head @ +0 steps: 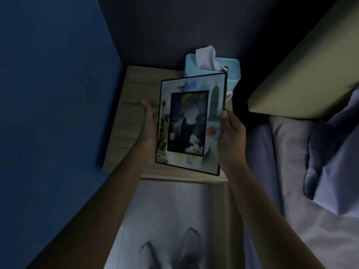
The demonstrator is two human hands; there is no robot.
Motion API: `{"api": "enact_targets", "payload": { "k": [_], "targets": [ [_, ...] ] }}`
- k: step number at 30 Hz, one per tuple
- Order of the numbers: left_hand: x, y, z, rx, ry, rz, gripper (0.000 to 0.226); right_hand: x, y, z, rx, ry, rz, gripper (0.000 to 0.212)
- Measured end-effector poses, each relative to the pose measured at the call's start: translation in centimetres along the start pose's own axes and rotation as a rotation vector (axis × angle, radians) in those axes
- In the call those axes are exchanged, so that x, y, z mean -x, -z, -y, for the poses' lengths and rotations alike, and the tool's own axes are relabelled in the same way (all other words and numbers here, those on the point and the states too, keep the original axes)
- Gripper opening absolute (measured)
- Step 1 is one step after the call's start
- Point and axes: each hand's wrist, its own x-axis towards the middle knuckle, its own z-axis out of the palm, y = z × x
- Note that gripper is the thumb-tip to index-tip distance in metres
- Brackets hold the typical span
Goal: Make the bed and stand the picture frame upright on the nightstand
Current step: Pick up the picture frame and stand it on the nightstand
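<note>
Picture frame [191,123]: black-edged, pastel landmark border.

bare room is left on the nightstand [124,121] along its left side, hemmed by the blue wall [54,94]. the back right corner is taken by a tissue box [232,71]; the bed [281,152] closes the right.
</note>
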Motion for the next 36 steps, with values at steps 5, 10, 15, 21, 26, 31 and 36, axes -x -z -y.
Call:
{"api": "enact_targets", "payload": {
  "k": [5,10,15,21,26,31,36],
  "targets": [
    [-0.8,0.7,-0.2,-0.097,-0.185,-0.092,0.089,-1.4,0.3,-0.2,-0.007,-0.188,-0.029,0.039],
    [-2.3,1.6,0.2,-0.169,-0.227,-0.082,0.105,-2.1,-0.7,-0.5,-0.17,-0.182,0.133,0.049],
    [-4.8,4.6,2.5,-0.199,-0.174,-0.104,0.121,-1.9,-1.6,-3.3,-0.169,-0.192,0.197,0.055],
    [-5.1,6.5,5.2,-0.2,-0.142,-0.12,0.104,-1.3,-2.1,-6.3,-0.089,-0.311,0.122,0.05],
    [-4.8,6.5,6.0,-0.155,-0.136,-0.191,0.09,-0.6,-2.0,-7.6,-0.073,-0.377,0.069,0.053],
    [-5.0,7.2,6.6,-0.11,-0.091,-0.198,0.093,-0.7,-2.4,-8.3,-0.064,-0.403,0.023,0.057],
    [-6.1,8.1,7.3,-0.094,-0.08,-0.196,0.103,-0.6,-2.3,-9.2,-0.058,-0.483,-0.018,0.062]
  ]
}}
